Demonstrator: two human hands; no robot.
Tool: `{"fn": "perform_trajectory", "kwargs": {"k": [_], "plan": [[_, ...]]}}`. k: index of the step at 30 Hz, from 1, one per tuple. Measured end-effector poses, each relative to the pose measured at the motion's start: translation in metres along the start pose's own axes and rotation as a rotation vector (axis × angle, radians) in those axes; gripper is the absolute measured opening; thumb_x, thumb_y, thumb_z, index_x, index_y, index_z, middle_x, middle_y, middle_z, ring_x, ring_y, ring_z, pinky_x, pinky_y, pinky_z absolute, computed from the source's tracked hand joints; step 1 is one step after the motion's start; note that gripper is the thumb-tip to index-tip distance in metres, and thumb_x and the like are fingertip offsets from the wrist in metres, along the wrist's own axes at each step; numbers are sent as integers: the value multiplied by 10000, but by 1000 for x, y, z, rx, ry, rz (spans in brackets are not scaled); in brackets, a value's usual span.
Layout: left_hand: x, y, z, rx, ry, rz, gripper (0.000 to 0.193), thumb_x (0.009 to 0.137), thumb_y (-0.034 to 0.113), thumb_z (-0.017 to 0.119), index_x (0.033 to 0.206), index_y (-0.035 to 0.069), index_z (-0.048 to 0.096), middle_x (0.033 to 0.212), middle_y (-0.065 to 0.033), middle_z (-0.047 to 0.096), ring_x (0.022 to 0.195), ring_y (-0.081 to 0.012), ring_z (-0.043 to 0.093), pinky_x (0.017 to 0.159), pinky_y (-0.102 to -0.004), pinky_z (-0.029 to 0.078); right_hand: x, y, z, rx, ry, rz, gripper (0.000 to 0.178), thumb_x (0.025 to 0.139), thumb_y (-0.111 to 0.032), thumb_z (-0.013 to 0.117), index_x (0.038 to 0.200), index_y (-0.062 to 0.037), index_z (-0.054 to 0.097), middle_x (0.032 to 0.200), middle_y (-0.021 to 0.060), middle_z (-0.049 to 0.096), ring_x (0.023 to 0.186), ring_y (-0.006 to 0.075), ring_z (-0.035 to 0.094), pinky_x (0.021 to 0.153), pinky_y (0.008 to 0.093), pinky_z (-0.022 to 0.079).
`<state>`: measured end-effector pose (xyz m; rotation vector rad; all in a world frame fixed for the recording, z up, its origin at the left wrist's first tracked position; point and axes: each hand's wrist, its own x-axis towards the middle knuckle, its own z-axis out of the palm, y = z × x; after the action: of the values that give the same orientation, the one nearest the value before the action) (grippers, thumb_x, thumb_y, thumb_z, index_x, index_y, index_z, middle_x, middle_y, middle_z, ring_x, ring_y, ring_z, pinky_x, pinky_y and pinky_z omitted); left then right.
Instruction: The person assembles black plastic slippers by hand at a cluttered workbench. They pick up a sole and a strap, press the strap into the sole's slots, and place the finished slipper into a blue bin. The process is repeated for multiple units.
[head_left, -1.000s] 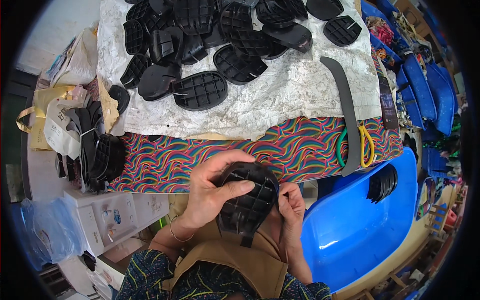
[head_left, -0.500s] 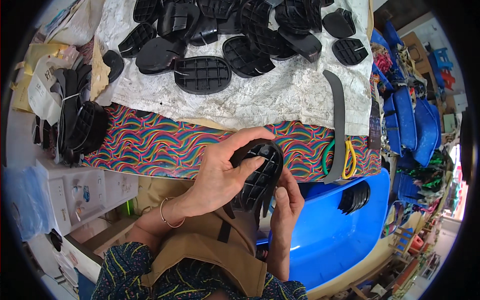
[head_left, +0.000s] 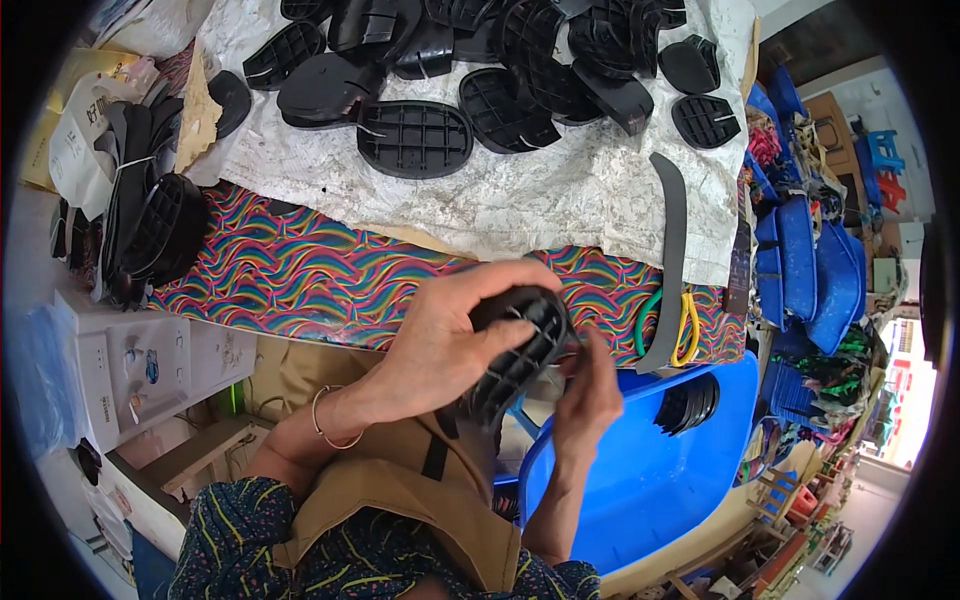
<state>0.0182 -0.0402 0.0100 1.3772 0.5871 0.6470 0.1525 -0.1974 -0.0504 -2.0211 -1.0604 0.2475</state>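
"What have you got hold of?"

"One black sole (head_left: 510, 375). My left grip (head_left: 445, 330) is closed firmly on it, thumb on the gridded face, fingers round its far edge. I hold it tilted, off the near side of the bench (head_left: 310, 275)."

"And the right?"

"My right grip (head_left: 588, 395) is at the sole's right edge, blurred, fingers partly curled. Whether it pinches the rim or only sits beside it — I cannot tell."

"So how far along are you?"

"Partway, I'd judge. This sole isn't put down, so I wouldn't count it as done."

"And what is done?"

"Perhaps the small black stack (head_left: 688, 403) in the blue tub (head_left: 635, 500), near right. It looks set aside, though I can't be sure it's finished work."

"What's left?"

"Plenty, by the look of it. There's a big pile (head_left: 415, 140) of soles on the white cloth (head_left: 560, 215), far side — loose and facing all ways. A loose dark strip (head_left: 672, 250) lies at the bench's right, over a yellow loop (head_left: 687, 330), and a tied bundle (head_left: 128, 185) of strips sits on the left. None of those are in my grip."
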Motion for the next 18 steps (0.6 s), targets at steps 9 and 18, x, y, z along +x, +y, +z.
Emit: {"fn": "perform_trajectory", "kwargs": {"k": [9, 18], "plan": [[9, -2, 6, -38, 62, -64, 343, 806, -31, 658, 1146, 12, 652, 1064, -57, 686, 970, -114, 631, 866, -255, 498, -28, -29, 11, 46, -57, 119, 306, 972, -21, 531, 1272, -18, 593, 978, 211, 694, 781, 325, 696, 672, 361, 530], [10, -9, 11, -68, 71, -115, 346, 806, -22, 653, 1150, 17, 648, 1087, -70, 684, 980, -124, 636, 861, -268, 512, -36, -38, 20, 249, -74, 290, 188, 1009, -48, 520, 1136, 36, 630, 810, -3, 625, 743, 45, 498, 634, 218, 428]]}}
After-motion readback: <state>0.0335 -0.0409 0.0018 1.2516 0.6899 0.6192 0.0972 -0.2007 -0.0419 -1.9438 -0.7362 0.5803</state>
